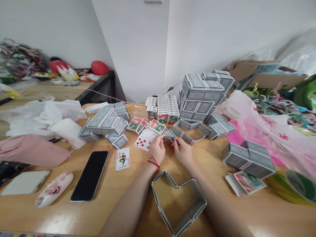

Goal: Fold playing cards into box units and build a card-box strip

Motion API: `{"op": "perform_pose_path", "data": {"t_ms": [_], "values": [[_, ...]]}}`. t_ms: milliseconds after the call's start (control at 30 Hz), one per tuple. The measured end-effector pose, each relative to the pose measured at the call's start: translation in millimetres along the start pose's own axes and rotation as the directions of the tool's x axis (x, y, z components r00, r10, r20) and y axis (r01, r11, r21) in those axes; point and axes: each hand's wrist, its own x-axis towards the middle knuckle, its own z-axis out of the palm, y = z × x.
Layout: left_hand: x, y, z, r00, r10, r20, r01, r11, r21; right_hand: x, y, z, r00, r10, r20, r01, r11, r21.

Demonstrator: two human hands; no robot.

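Observation:
My left hand [157,149] and my right hand [183,152] meet over the wooden table [118,191], fingers pinched together on a small folded playing card [169,138] held between them. A red thread circles my left wrist. Just beyond the hands lie fanned red heart cards [144,140] and a few card packs [136,124]. A heart-shaped frame made of folded cards [178,200] sits between my forearms. A joker card [122,159] lies face up to the left.
Stacks of folded card blocks [206,90] and card boxes [163,108] stand at the back. More card blocks [106,123] lie left, another block [248,159] right. A black phone [90,175], white tissue [41,115], a pink plastic bag [266,131] and an empty card box [247,182] surround them.

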Motion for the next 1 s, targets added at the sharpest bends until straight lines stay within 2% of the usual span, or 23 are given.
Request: {"op": "perform_pose_path", "data": {"t_ms": [167, 300, 433, 533, 633, 867, 933, 1000], "values": [[-0.2, -3.1, 3.7, 0.997, -0.076, 0.032, 0.078, 0.994, -0.075, 0.7, -3.9, 0.1, 0.994, 0.11, 0.028, -0.113, 0.978, 0.177], [-0.2, -5.8, 7.5, 0.98, -0.174, 0.094, 0.188, 0.967, -0.17, 5.1, -9.1, 0.3, 0.972, 0.231, 0.037, -0.227, 0.889, 0.397], [2.8, -4.7, 9.8, 0.927, -0.323, 0.191, 0.374, 0.844, -0.384, 9.6, -12.7, -0.2, 0.947, 0.316, 0.049, -0.288, 0.776, 0.561], [6.1, -2.9, 9.3, 0.877, -0.412, 0.249, 0.479, 0.696, -0.535, 10.6, -14.6, -0.4, 0.939, 0.339, 0.057, -0.307, 0.753, 0.583], [8.8, -2.2, 6.9, 0.843, -0.483, 0.239, 0.518, 0.605, -0.604, 10.5, -16.3, -0.4, 0.936, 0.345, 0.064, -0.316, 0.749, 0.583], [10.0, -2.8, 4.1, 0.815, -0.517, 0.263, 0.555, 0.564, -0.612, 11.1, -13.2, -3.1, 0.935, 0.333, 0.125, -0.34, 0.737, 0.584], [9.4, -3.1, 4.8, 0.82, -0.506, 0.267, 0.553, 0.581, -0.598, 11.8, -10.1, -3.4, 0.94, 0.323, 0.111, -0.328, 0.76, 0.561], [8.5, -3.7, 5.9, 0.833, -0.475, 0.283, 0.543, 0.606, -0.581, 13.0, -6.4, -3.6, 0.948, 0.317, 0.042, -0.288, 0.791, 0.539]]}}
